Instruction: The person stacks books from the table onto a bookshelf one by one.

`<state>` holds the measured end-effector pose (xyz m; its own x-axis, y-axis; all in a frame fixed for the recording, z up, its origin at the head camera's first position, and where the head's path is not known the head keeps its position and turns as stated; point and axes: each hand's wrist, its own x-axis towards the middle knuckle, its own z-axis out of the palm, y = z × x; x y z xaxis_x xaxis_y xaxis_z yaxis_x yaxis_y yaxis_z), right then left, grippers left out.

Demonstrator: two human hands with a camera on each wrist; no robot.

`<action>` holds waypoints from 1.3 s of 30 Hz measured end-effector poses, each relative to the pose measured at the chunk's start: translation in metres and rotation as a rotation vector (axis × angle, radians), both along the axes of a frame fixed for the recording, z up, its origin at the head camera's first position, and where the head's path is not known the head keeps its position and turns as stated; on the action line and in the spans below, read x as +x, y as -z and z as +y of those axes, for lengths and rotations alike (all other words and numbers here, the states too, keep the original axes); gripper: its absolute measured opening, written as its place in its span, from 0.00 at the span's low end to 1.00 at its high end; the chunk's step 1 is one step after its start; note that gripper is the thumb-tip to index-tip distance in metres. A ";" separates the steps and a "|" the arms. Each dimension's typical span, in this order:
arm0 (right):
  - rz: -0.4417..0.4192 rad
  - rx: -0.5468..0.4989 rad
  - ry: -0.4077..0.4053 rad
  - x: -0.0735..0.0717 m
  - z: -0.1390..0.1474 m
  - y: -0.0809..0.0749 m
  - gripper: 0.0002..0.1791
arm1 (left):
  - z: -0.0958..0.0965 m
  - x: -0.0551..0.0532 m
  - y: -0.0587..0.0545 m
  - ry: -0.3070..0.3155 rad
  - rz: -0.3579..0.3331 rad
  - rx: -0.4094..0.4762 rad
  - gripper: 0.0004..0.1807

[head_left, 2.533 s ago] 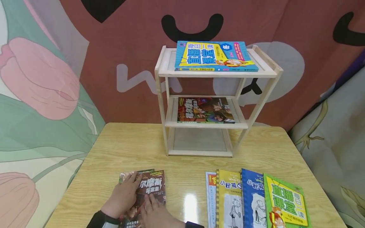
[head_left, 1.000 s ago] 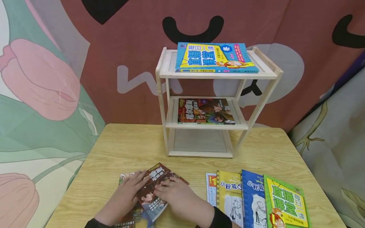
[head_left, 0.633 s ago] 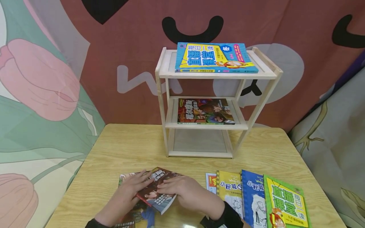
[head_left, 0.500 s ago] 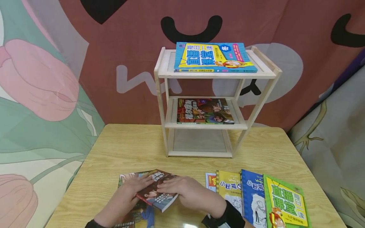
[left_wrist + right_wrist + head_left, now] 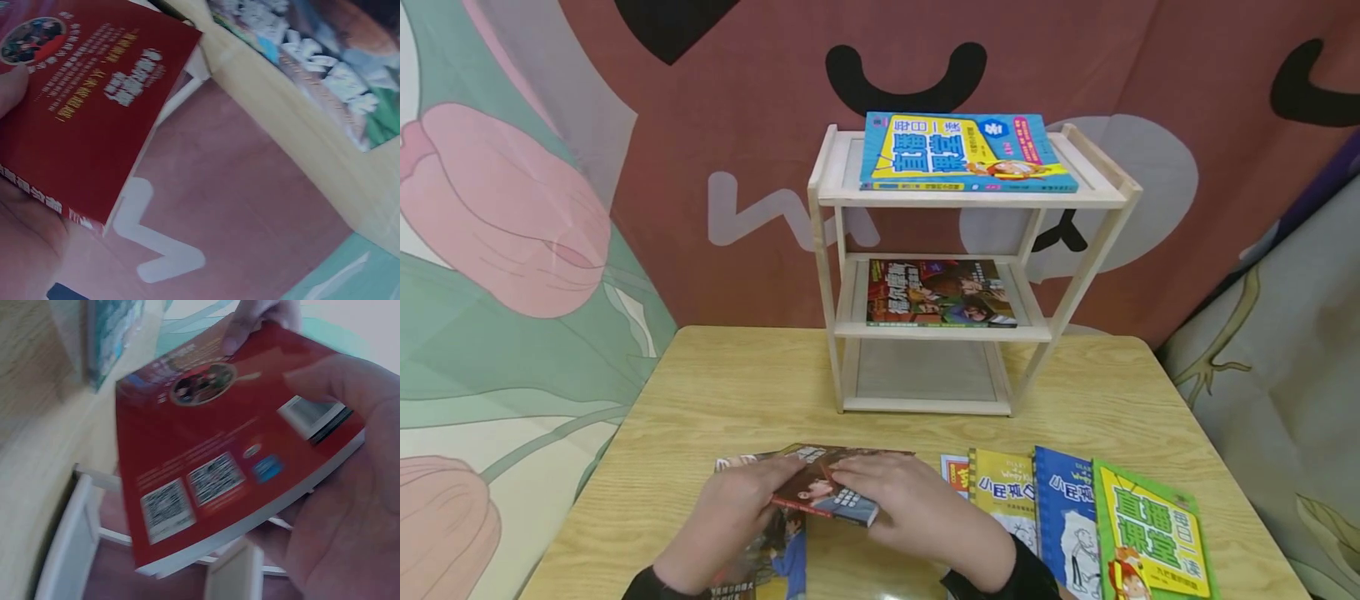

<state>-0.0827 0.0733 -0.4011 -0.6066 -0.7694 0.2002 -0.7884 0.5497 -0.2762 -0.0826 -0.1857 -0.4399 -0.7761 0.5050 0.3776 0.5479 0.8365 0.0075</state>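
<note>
Both hands grip a dark red book (image 5: 820, 487) above the table, its illustrated cover facing up in the head view. My left hand (image 5: 733, 508) holds the book's left side, fingers over the cover and thumb underneath. At the opposite side, my right hand (image 5: 917, 508) holds it the same way. The right wrist view shows the red back cover (image 5: 206, 444) with printed codes and the right thumb (image 5: 325, 378) pressed on it. In the left wrist view the spine lies along the left palm. Below the left hand, another illustrated book (image 5: 786, 558) lies on the table, partly hidden.
A wooden shelf rack (image 5: 973, 200) stands at the back, with a blue book (image 5: 962, 150) on top and a dark comic-style book (image 5: 940, 292) on the middle tier. At right lie a yellow book (image 5: 1000, 492), a blue notebook-style book (image 5: 1067, 508) and a green book (image 5: 1153, 529).
The hands first lay flat on the dark red book on the stack at left. They have since turned it clockwise, lifted it and tilted it, shifting slightly right.
</note>
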 end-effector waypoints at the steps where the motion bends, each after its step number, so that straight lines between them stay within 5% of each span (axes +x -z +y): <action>1: -0.009 0.019 0.009 0.002 0.001 -0.003 0.33 | 0.002 0.000 -0.002 -0.008 0.007 -0.011 0.19; 7: -0.112 0.159 0.080 0.011 0.002 -0.021 0.35 | 0.017 0.004 -0.020 -0.039 0.001 -0.056 0.22; 12: -0.215 0.270 0.142 0.015 0.001 -0.028 0.40 | 0.036 0.010 -0.037 -0.133 -0.094 -0.128 0.25; 15: -0.246 0.315 0.184 0.017 -0.002 -0.031 0.40 | 0.047 0.012 -0.041 -0.160 -0.079 -0.157 0.22; 21: -0.152 0.342 0.273 0.017 -0.009 -0.027 0.35 | 0.060 0.015 -0.039 -0.183 0.019 -0.162 0.14; 25: -0.041 0.306 0.298 0.013 -0.009 -0.019 0.25 | 0.071 0.018 -0.045 -0.234 -0.065 -0.269 0.16; 29: -0.020 0.282 0.311 0.009 -0.005 -0.012 0.22 | 0.076 0.021 -0.050 -0.232 -0.166 -0.326 0.16; 39: -0.073 0.166 0.287 0.003 0.012 -0.005 0.23 | 0.075 0.021 -0.049 -0.136 -0.190 -0.312 0.19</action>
<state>-0.0801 0.0855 -0.3965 -0.8114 -0.5835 0.0347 -0.5764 0.7887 -0.2139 -0.0612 -0.1105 -0.3909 -0.8851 0.4608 0.0652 0.4455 0.8794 -0.1681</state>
